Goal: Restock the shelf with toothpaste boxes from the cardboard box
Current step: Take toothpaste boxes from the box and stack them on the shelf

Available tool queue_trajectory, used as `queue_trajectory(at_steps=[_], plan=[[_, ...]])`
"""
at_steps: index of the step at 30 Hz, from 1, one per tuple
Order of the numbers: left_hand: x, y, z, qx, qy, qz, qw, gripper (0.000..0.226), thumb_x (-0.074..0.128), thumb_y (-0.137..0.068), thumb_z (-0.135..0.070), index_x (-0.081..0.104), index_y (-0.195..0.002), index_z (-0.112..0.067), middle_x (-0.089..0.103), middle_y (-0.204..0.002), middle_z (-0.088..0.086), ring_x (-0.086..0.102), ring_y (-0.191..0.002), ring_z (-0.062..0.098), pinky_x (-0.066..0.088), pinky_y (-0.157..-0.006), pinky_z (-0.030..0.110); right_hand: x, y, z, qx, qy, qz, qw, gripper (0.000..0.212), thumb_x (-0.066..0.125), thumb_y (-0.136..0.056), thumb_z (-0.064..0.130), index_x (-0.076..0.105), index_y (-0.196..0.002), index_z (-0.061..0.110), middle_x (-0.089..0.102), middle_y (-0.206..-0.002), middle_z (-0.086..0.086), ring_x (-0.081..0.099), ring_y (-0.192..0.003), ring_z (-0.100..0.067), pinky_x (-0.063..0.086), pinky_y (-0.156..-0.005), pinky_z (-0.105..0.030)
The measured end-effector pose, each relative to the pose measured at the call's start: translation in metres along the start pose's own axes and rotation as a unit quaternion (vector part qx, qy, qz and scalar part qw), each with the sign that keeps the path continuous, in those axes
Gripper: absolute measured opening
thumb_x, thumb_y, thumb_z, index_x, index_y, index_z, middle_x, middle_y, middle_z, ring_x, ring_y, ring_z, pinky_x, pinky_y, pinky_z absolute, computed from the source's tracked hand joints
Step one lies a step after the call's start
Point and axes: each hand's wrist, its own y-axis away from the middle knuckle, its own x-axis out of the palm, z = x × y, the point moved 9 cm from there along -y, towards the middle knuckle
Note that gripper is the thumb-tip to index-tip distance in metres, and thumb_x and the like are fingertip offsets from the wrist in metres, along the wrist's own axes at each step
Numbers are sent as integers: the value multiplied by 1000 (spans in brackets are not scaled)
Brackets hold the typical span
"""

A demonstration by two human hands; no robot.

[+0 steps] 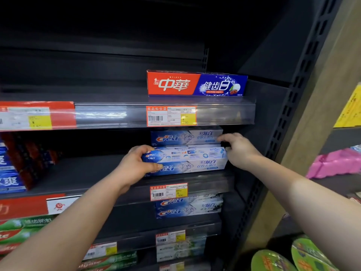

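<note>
Head view: a dark store shelf (88,173) with toothpaste on it, seen up close.
Toothpaste box: a white and blue toothpaste box (191,163) is at the front of the middle shelf, near the right side. I cannot tell if it rests on the shelf or is just above it.
Long side: it runs left to right, along the front edge of the shelf. The box lies flat.
Which way it faces: the "Crest" name is at the left end. The front faces the person and the letters are the right way up.
Left hand: the left hand (136,165) holds the left end, with the thumb across the front and the fingers curled over the top.
Right hand: the right hand (238,149) holds the right end, with its fingers curled round it.
Behind: a second Crest box (185,136) sits further back and higher, turned the same way.
Shelf above: a red and blue box (197,84) also lies left to right.
Shelf below: two lower Crest boxes (187,207) are stacked.
Price tag: a red and yellow price tag (169,191) is on the shelf edge, just under the held box.
</note>
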Motion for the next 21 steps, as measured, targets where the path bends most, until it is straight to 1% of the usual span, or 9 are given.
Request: queue_trajectory(at_steps=[1, 4, 5, 7, 8, 10, 13, 16, 21], plan=[[4, 0, 0, 0, -4, 6, 1000, 41, 82, -62, -17, 57, -90, -34, 52, -126, 8, 56, -110, 23, 45, -100, 38, 2, 2, -1, 3, -1, 6, 1000, 49, 41, -85, -5, 51, -128, 17, 41, -135, -9, 43, -124, -23, 29, -99, -18], [14, 1, 0, -2, -10, 14, 1000, 42, 79, -57, -25, 59, -90, -40, 47, -134, 9, 53, -115, 21, 41, -103, 36, 6, 5, -2, 10, 3, 19, 1000, 51, 38, -85, -6, 49, -129, 18, 39, -137, -6, 42, -124, -23, 31, -98, -21], [16, 1, 1, -7, 1, 17, 1000, 45, 79, -60, -22, 58, -97, -39, 51, -131, 7, 56, -110, 20, 43, -100, 32, 6, 5, -1, 12, 3, 20, 1000, 51, 38, -86, -6, 49, -129, 18, 39, -138, -6, 42, -124, -23, 32, -98, -21], [18, 1, 2, -13, 16, 21, 1000, 58, 75, -72, -10, 52, -120, -32, 56, -123, 1, 58, -101, 16, 44, -88, 25, 7, 5, 1, 11, 7, 20, 1000, 51, 38, -86, -5, 49, -129, 18, 40, -137, -6, 43, -124, -24, 32, -98, -21], [19, 1, 2, -15, 14, 22, 1000, 67, 73, -75, -6, 45, -130, -31, 56, -121, -2, 58, -101, 15, 43, -86, 25, 7, 6, 1, 10, 8, 20, 1000, 51, 38, -85, -5, 49, -129, 18, 40, -137, -6, 43, -124, -23, 31, -98, -21], [21, 0, 0, -19, 7, 31, 999, 79, 71, -76, -5, 34, -139, -32, 55, -122, -3, 57, -104, 15, 44, -86, 25, 9, 6, 1, 12, 7, 28, 1000, 51, 38, -86, -6, 49, -129, 18, 39, -138, -6, 42, -124, -22, 30, -98, -19], [22, -2, 1, -35, -7, 34, 999, 83, 70, -78, -6, 26, -143, -31, 55, -123, -3, 56, -105, 14, 42, -88, 25, 14, 7, 2, 10, 8, 38, 999, 49, 38, -87, -5, 49, -129, 17, 39, -139, -6, 42, -125, -22, 30, -99, -19], [26, -1, -3, -39, -15, 39, 998, 82, 68, -80, -8, 21, -145, -27, 51, -115, -7, 53, -101, 12, 39, -86, 23, 16, 6, 3, 6, 9, 40, 999, 48, 40, -87, -5, 49, -129, 17, 39, -139, -6, 44, -123, -22, 31, -97, -19], [32, 0, -5, -53, 2, 77, 996, 84, 64, -83, -6, 12, -147, -25, 49, -114, -7, 50, -103, 11, 37, -88, 22, 16, 5, 3, 12, 3, 44, 999, 50, 38, -88, -6, 47, -130, 19, 37, -140, -5, 42, -125, -22, 32, -97, -21]])
